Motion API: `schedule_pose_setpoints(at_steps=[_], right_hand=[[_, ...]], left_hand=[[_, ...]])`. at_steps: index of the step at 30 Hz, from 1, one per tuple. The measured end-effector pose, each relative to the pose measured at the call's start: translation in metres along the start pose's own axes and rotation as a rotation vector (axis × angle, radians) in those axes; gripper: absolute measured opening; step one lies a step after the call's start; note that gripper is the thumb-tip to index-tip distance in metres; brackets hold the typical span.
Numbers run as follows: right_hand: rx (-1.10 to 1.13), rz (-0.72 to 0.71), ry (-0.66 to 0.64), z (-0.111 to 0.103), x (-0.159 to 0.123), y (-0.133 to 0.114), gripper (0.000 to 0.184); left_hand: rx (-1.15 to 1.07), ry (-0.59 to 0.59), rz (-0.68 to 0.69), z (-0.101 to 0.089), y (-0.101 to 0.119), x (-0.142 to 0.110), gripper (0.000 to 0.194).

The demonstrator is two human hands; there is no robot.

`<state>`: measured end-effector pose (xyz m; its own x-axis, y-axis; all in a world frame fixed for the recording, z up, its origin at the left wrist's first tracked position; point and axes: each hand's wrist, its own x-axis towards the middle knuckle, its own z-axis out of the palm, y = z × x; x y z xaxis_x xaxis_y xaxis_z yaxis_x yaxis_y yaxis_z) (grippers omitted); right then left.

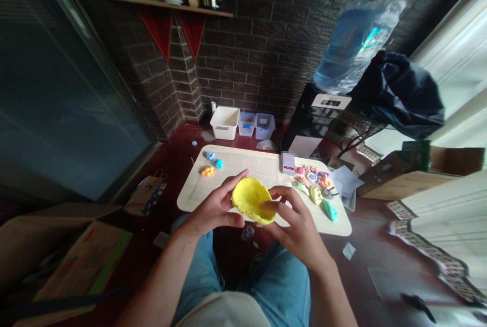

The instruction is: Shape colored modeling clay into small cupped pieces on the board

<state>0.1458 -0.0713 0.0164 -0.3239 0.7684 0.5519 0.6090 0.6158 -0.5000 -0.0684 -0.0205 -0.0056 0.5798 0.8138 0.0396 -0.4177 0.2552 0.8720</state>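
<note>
Between my two hands is a yellow modelling clay bowl (249, 196), hollow and a little uneven along its rim, held in the air over the table's near edge. My left hand (216, 204) supports its left side, with the thumb below and the fingers behind. On the right side, my right hand (291, 218) pinches the wall, fingers on the inside and thumb beneath. Past the bowl, small lumps of blue clay (218, 164) and orange clay (207, 171) lie on the left of the white table (251, 162). Green clay (329, 210) and pale yellow clay (315, 194) lie on the right.
A phone (288, 163) lies at the table's far edge, near several small coloured clay pieces (312, 177). Behind the table stand a white bin (225, 123), two clear plastic boxes (255, 124) and a water dispenser (310, 119). Cardboard boxes (83, 266) flank both sides.
</note>
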Motion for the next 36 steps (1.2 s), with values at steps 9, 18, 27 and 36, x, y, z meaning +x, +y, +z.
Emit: schedule_pose_setpoints(at_steps=[9, 18, 27, 36], right_hand=[[-0.023, -0.005, -0.089, -0.010, 0.007, -0.003, 0.039], [0.120, -0.050, 0.057, -0.009, 0.014, 0.009, 0.036], [0.229, 0.011, 0.153, -0.002, 0.014, 0.012, 0.023], [0.296, 0.171, 0.060, -0.007, 0.025, -0.002, 0.018]], left_hand=[[0.050, 0.073, 0.060, 0.002, 0.005, 0.002, 0.093], [0.091, 0.144, 0.128, 0.005, 0.009, 0.007, 0.064], [0.098, 0.145, 0.085, 0.003, 0.008, 0.011, 0.056], [0.223, 0.279, 0.086, 0.017, 0.015, 0.017, 0.049]])
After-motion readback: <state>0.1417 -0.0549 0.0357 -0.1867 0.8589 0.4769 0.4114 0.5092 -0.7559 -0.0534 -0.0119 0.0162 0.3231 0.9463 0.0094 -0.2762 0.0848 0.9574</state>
